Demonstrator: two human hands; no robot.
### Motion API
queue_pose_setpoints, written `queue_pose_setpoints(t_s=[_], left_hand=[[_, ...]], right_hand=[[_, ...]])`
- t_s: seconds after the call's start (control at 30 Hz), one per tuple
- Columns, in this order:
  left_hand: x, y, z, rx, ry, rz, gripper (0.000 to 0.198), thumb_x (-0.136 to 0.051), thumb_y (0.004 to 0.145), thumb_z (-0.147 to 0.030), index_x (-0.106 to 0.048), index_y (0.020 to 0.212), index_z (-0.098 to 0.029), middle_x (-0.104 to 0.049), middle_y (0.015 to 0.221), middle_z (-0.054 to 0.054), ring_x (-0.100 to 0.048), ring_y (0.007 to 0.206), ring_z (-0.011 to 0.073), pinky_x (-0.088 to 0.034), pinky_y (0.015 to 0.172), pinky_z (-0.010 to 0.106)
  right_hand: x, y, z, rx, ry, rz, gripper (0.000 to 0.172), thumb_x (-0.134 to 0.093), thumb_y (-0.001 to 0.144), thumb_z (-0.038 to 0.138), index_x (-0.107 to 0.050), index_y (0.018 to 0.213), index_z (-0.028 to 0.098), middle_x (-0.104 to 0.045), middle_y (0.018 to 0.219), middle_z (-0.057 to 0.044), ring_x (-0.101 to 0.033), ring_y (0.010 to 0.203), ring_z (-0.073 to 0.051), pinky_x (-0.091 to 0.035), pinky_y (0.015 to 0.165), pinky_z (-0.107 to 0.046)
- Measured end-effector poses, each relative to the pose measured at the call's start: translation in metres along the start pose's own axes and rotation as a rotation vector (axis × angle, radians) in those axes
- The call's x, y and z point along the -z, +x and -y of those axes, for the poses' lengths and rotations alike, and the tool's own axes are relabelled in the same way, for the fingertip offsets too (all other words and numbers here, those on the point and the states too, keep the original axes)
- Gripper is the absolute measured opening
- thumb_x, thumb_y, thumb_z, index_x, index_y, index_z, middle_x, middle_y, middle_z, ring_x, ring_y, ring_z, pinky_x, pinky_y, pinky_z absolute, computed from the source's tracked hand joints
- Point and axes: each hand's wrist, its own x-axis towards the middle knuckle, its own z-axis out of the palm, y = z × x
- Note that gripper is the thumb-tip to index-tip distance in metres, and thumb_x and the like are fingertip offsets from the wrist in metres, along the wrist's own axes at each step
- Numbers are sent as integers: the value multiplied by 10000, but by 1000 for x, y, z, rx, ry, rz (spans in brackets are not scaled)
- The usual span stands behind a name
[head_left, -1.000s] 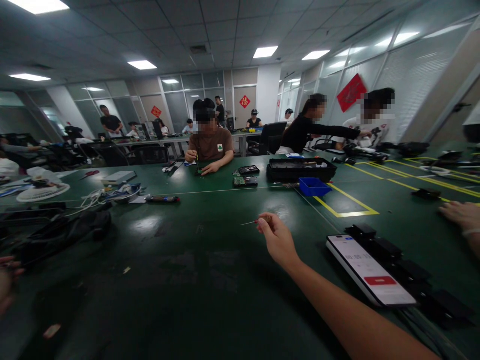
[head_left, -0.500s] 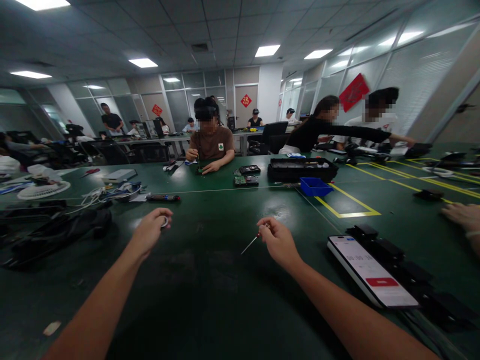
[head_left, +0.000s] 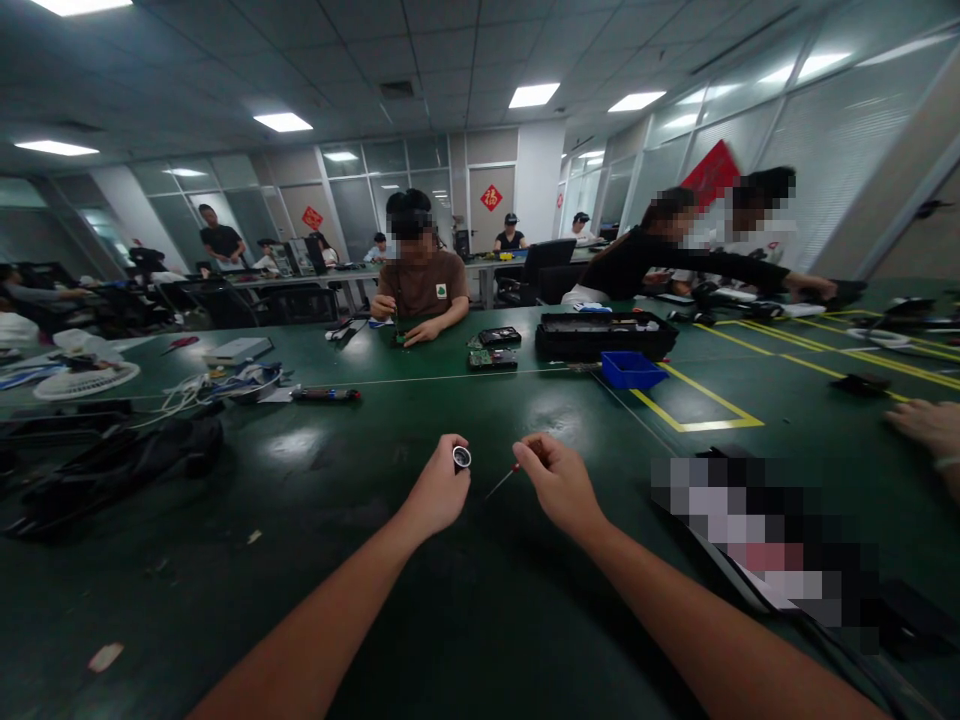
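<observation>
My left hand (head_left: pixel 441 490) is closed, pinching a small round metal-rimmed part (head_left: pixel 462 458) between thumb and fingers above the green table (head_left: pixel 360 560). My right hand (head_left: pixel 556 482) is closed on a thin screwdriver (head_left: pixel 501 481) with a red handle; its tip points down and left toward the round part. The two hands are close together, a short gap between them, in the middle of the view.
A blurred-out flat device (head_left: pixel 757 540) lies on black boxes at my right. A blue bin (head_left: pixel 631 370) and black tray (head_left: pixel 604 336) sit further back. Cables and black bags (head_left: pixel 120 460) lie at left. Another person's hand (head_left: pixel 930 425) rests at far right; people work across the table.
My left hand has come in from the left with the round part and now sits beside my right hand. The screwdriver has stayed tilted down-left. A person at the back right leans further right.
</observation>
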Motion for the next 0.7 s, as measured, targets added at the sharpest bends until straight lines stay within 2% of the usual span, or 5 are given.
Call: queue_pose_setpoints(t_s=[0.1, 0.23, 0.4, 0.7], left_hand=[[-1, 4, 19, -113, 34, -47, 270, -591, 823, -123, -594, 1080, -204, -627, 1090, 61, -589, 1018, 210, -456, 919, 341], [-1, 6, 32, -196, 21, -56, 314, -631, 820, -108, -651, 1109, -230, -637, 1181, 57, -583, 1127, 218, -445, 1026, 379], [-4, 4, 31, -165, -22, -63, 424, -678, 808, -102, -637, 1212, -222, -652, 1235, 67, -590, 1173, 230, -440, 1070, 409], [-3, 3, 28, -227, -14, -85, 372, -691, 826, -135, -669, 1181, -240, -664, 1219, 42, -593, 1171, 207, -428, 1073, 369]], right_hand=[[0, 2, -2, -11, 157, -49, 230, -622, 859, 431, -625, 943, 218, -671, 778, -22, -640, 727, -207, -496, 670, -337], [-2, 5, -5, -39, 272, -93, 277, -646, 837, 457, -639, 963, 211, -708, 847, -50, -661, 803, -218, -518, 754, -366], [-3, 2, -5, -14, 252, -77, 292, -641, 851, 467, -642, 1011, 223, -717, 907, -56, -669, 847, -225, -524, 782, -378], [-1, -1, -4, 34, 108, -55, 252, -602, 885, 440, -644, 1002, 221, -720, 898, -59, -664, 820, -240, -506, 750, -383]])
